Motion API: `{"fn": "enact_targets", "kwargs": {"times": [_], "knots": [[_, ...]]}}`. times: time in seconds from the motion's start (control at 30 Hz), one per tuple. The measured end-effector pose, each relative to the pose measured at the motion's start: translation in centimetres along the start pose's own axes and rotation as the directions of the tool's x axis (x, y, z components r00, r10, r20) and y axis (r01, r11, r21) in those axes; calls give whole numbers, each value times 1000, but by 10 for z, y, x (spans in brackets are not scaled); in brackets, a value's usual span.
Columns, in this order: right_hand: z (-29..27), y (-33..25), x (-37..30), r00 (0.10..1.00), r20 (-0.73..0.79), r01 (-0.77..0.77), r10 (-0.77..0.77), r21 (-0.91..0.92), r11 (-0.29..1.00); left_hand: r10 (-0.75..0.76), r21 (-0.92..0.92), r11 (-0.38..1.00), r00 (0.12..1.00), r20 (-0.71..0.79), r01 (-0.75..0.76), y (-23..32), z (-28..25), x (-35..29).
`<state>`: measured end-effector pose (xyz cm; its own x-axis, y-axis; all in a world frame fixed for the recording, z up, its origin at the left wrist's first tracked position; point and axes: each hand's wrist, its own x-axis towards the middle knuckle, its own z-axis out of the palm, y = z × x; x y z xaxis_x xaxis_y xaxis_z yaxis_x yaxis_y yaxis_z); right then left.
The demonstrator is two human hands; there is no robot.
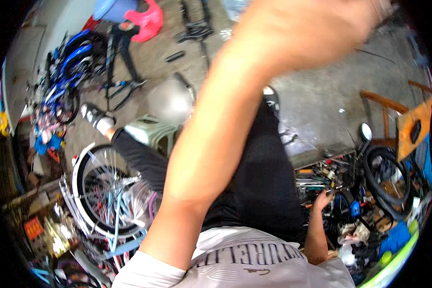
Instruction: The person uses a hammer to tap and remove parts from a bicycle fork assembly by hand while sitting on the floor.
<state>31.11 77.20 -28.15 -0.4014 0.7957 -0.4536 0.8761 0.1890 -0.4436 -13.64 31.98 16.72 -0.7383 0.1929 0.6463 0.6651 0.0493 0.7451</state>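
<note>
My left forearm crosses the middle of the view, very close. My left hand (317,31) reaches to the upper right, smeared by motion, and its fingers run into the dark rim. Whether it holds anything does not show. Low on the right, my right hand (323,199) is at a pile of hand tools (312,181), its fingertips among them. The fingers are too small to tell whether they grip a tool. Beside this hand lies a small blue object (354,209). Dark tyres (369,168) stand further right.
Left of my legs are a white-tyred bicycle wheel (84,201) and a pale green plastic stool (151,128). Blue bicycles (65,77) stand far left, near a black frame (111,62) and a pink bag (151,21). An orange-brown board (415,127) leans at the right.
</note>
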Motion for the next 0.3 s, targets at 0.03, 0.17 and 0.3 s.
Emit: {"fn": "enact_targets", "kwargs": {"times": [0.03, 0.17, 0.3], "knots": [[14, -37, -16, 994, 50, -91, 101, -166, 982, -69, -78, 995, 994, -88, 62, 19, -24, -8], [4, -46, -12, 966, 229, -45, 121, -310, 950, -566, -201, 824, 766, -305, 529, -27, -143, -120], [-14, -5, 50, 840, 528, 34, -128, 184, 982, -895, -350, 291, 124, -429, 890, -97, -211, -308]]}}
